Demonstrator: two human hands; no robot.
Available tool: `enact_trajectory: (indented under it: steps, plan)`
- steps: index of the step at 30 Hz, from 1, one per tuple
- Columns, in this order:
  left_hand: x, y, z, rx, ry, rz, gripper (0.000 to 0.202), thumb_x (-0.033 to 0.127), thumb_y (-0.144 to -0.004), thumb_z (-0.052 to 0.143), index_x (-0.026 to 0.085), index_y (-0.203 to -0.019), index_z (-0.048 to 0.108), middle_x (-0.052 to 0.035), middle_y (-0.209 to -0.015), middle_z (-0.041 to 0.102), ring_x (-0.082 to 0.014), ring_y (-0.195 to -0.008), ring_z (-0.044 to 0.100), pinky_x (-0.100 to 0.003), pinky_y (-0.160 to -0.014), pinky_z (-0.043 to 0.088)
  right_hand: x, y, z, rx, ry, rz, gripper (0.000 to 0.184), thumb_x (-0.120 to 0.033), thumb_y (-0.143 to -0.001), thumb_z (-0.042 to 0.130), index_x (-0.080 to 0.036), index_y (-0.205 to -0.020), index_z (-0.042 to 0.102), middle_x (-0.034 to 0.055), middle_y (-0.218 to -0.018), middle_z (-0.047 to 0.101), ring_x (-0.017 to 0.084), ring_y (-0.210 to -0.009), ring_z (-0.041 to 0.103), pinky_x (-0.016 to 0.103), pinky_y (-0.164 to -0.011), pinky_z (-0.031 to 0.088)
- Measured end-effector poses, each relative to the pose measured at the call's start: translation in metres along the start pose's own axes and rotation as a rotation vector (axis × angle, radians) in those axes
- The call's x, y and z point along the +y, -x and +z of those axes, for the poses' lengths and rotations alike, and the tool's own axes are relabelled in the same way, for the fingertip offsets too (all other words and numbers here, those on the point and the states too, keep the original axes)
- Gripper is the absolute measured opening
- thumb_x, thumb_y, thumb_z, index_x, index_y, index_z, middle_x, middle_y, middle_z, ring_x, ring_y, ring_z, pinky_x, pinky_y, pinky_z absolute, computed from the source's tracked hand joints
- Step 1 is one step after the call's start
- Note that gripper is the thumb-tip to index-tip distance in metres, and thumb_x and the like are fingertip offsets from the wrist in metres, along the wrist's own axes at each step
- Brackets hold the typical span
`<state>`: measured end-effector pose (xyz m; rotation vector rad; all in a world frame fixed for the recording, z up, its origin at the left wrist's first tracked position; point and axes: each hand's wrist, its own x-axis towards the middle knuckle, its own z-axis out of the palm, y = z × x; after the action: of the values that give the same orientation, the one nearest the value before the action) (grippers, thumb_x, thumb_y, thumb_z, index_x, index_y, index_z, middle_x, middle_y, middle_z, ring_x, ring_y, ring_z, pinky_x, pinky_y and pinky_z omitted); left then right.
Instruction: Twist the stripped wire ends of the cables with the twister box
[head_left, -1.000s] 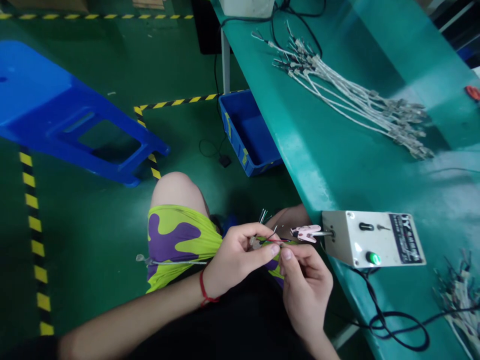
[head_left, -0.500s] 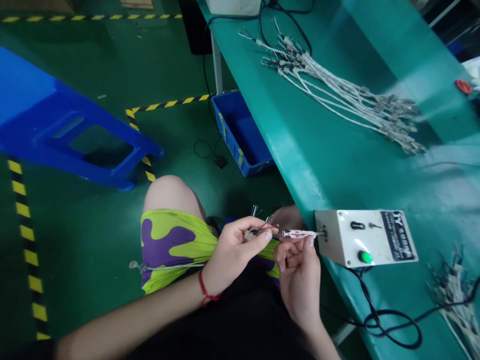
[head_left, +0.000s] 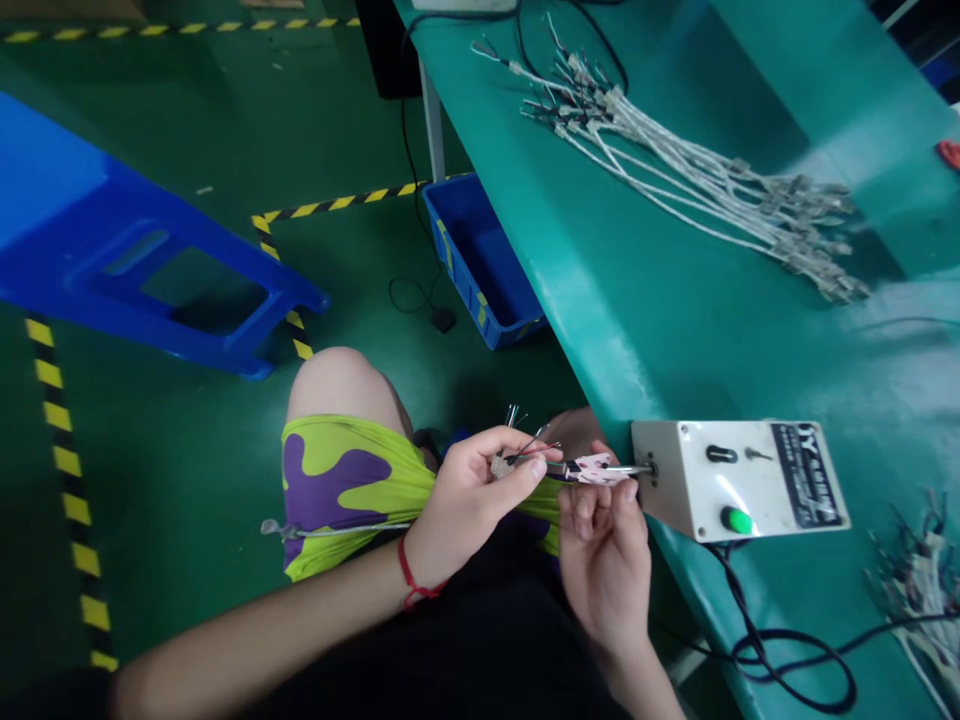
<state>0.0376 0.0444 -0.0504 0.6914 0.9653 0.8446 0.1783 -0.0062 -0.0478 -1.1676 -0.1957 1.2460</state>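
My left hand (head_left: 469, 495) is closed around a white cable (head_left: 360, 528) near its stripped end, with several thin loose wires (head_left: 536, 440) fanning out past the fingers. The cable's other end, with a clear plug (head_left: 271, 527), lies across my lap. One dark wire runs from my left fingers to a pinkish-white clip (head_left: 592, 467) on the metal shaft of a small white machine (head_left: 739, 480). My right hand (head_left: 606, 540) pinches the clip, a fingertip showing behind it and the thumb in front; the other fingers are curled.
The machine, with a green button (head_left: 737, 520), sits at the edge of the green table (head_left: 622, 340). Bundled white cables (head_left: 690, 180) lie farther back; more cables (head_left: 922, 580) lie right. Below are a blue bin (head_left: 487, 270) and a blue stool (head_left: 150, 250).
My right hand has shifted slightly right, and a fingertip now shows behind the clip. The clip looks wider and tilted. My left hand has stayed almost still with the cable.
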Motion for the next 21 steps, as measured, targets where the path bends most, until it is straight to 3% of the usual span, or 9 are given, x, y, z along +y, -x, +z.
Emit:
enact_trajectory:
  steps: [4,6,9,12,21]
  plan:
    - [0.000,0.000,0.000,-0.029,0.042,0.010,0.014,0.031,-0.097,0.075,0.018,-0.105,0.076,-0.0078,-0.115,0.079,-0.0040,-0.054,0.045,-0.020,-0.048,0.036,-0.001,-0.002,-0.002,0.016,0.033,0.003,0.026,-0.040,-0.100,0.068,-0.024,-0.120,0.074,-0.0063,-0.062,0.046,0.009,-0.056,0.032,0.023,-0.065,0.045]
    - [0.001,-0.001,0.002,-0.040,0.036,0.006,0.013,0.029,-0.097,0.075,0.018,-0.103,0.076,-0.0078,-0.113,0.080,-0.0060,-0.059,0.053,-0.020,-0.052,0.041,-0.002,-0.003,-0.002,0.024,0.034,0.010,0.025,-0.040,-0.099,0.070,-0.024,-0.118,0.075,-0.0067,-0.061,0.046,0.009,-0.056,0.033,0.023,-0.067,0.047]
    - [0.003,-0.003,0.005,-0.035,0.006,0.023,0.009,0.026,-0.094,0.076,0.017,-0.098,0.076,-0.0079,-0.108,0.081,-0.0144,-0.084,0.070,-0.023,-0.072,0.053,-0.001,-0.003,-0.004,0.018,0.035,0.016,0.027,-0.041,-0.099,0.070,-0.025,-0.120,0.075,-0.0065,-0.061,0.047,0.009,-0.057,0.036,0.023,-0.069,0.049]
    - [0.003,-0.003,0.007,-0.010,-0.023,0.046,0.007,0.023,-0.092,0.077,0.017,-0.094,0.075,-0.0080,-0.107,0.080,-0.0204,-0.101,0.073,-0.028,-0.086,0.056,0.000,-0.004,-0.005,0.019,0.053,0.013,0.027,-0.042,-0.098,0.071,-0.027,-0.120,0.075,-0.0063,-0.062,0.047,0.010,-0.057,0.037,0.025,-0.071,0.051]
    - [0.001,-0.003,0.010,0.026,-0.063,0.051,0.008,0.023,-0.093,0.077,0.016,-0.094,0.073,-0.0068,-0.106,0.080,-0.0171,-0.091,0.072,-0.025,-0.078,0.055,0.000,-0.003,-0.006,0.012,-0.006,0.024,0.027,-0.038,-0.101,0.067,-0.024,-0.123,0.075,-0.0058,-0.061,0.049,0.010,-0.060,0.041,0.025,-0.078,0.052]
